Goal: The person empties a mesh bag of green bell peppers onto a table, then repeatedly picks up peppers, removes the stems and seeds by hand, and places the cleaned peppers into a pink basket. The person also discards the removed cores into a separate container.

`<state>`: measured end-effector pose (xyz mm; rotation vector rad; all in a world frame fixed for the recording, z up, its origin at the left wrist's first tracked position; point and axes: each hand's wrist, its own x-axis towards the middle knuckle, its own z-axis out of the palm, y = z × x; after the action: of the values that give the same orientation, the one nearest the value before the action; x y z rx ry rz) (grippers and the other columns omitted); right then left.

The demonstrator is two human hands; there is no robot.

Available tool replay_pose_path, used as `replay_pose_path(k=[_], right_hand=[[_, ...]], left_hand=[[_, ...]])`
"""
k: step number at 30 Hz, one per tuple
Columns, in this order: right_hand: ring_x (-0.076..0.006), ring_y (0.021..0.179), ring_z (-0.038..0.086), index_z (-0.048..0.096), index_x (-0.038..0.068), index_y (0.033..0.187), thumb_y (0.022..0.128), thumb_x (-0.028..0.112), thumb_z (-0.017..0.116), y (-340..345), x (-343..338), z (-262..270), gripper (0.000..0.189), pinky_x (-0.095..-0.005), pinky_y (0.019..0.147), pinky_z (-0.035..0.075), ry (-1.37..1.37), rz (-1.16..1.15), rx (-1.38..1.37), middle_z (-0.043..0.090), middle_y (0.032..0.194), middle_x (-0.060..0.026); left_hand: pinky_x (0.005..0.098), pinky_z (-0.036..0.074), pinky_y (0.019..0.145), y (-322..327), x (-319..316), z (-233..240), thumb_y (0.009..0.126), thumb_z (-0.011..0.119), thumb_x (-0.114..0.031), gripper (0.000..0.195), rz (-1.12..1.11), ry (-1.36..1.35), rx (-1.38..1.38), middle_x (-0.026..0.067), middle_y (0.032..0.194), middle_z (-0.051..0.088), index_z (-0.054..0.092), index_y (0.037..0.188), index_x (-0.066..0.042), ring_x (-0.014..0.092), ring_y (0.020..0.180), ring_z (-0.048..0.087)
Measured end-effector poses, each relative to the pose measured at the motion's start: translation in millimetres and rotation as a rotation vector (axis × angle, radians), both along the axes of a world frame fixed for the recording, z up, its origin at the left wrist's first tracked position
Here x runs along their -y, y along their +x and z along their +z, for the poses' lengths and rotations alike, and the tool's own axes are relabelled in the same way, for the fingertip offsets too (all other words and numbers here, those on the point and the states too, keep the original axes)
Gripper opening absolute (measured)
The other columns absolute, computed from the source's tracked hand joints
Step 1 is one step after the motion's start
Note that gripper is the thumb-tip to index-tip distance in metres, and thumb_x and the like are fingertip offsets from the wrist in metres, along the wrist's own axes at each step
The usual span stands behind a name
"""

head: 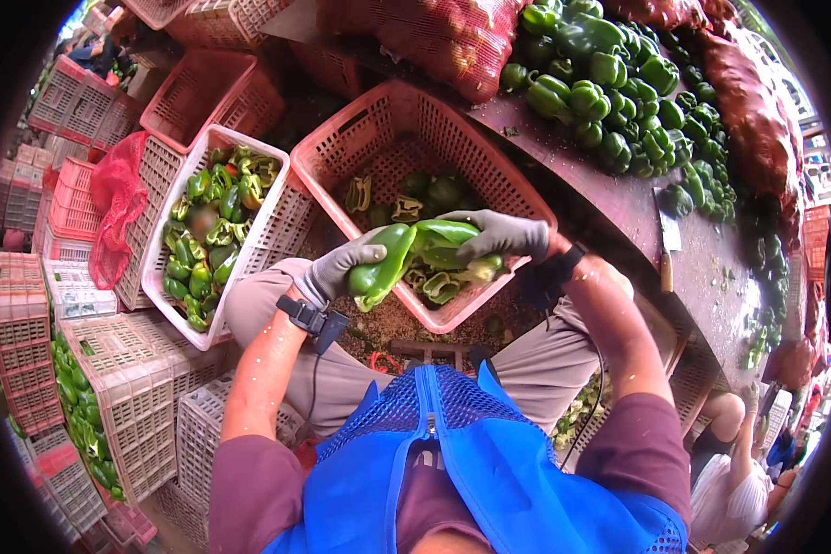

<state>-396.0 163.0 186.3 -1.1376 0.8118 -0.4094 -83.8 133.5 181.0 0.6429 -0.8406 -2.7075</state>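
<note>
My left hand (343,266), in a grey glove, grips a piece of green bell pepper (381,266) over the near left rim of a pink plastic crate (492,149). In my right hand (502,235), gloved the same way, is another opened pepper piece (443,239), which touches or joins the left one; I cannot tell which. Beneath my hands the crate holds cut pepper pieces (441,287) with pale inner ribs. To its left, a white crate (284,163) is filled with green peppers and pieces.
A metal table (595,221) at the right bears a heap of whole green peppers (623,104), red mesh sacks (443,41) and a wooden-handled knife (667,260). Stacked crates (121,388) stand at the left. Another person (730,478) sits at the lower right.
</note>
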Motion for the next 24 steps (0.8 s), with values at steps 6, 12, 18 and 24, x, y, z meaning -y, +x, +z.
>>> replay_pose_path(k=[6,12,18,24], right_hand=[[-0.0165,0.101,0.067,0.062,0.005,0.131,0.076,0.02,0.076,-9,20,50,0.059,-0.0321,0.092,0.053,-0.171,0.143,-0.576,0.071,0.111,-0.0088],[-0.0192,0.091,0.069,0.068,0.007,0.122,0.08,0.028,0.077,-36,28,8,0.048,-0.0334,0.082,0.056,-0.015,-0.324,-0.478,0.073,0.106,-0.0084],[-0.0198,0.098,0.07,0.067,0.007,0.127,0.094,0.033,0.067,11,5,-1,0.041,-0.0348,0.089,0.056,0.583,-0.663,0.603,0.073,0.113,-0.0083],[-0.0271,0.11,0.064,0.056,0.0,0.136,0.098,0.037,0.062,34,13,-11,0.053,-0.0359,0.099,0.05,0.165,-0.696,0.085,0.065,0.125,-0.017]], left_hand=[[0.0378,0.052,0.096,-6,45,20,0.082,0.077,-0.02,0.074,-0.293,-0.729,0.438,0.0084,0.123,0.065,0.044,0.146,-0.01,0.022,0.111,0.063],[0.0507,0.055,0.082,-29,88,39,0.085,0.069,-0.039,0.061,-0.563,-1.861,1.375,0.0207,0.112,0.067,0.049,0.141,-0.024,0.041,0.099,0.068],[0.0398,0.048,0.105,-52,67,-21,0.09,0.071,-0.04,0.086,0.209,-1.193,0.742,0.0169,0.144,0.051,0.024,0.159,-0.016,0.03,0.119,0.062],[0.034,0.053,0.095,-81,1,-34,0.1,0.059,-0.018,0.031,0.569,-0.165,0.085,0.0068,0.117,0.067,0.059,0.127,-0.004,0.02,0.104,0.067]])
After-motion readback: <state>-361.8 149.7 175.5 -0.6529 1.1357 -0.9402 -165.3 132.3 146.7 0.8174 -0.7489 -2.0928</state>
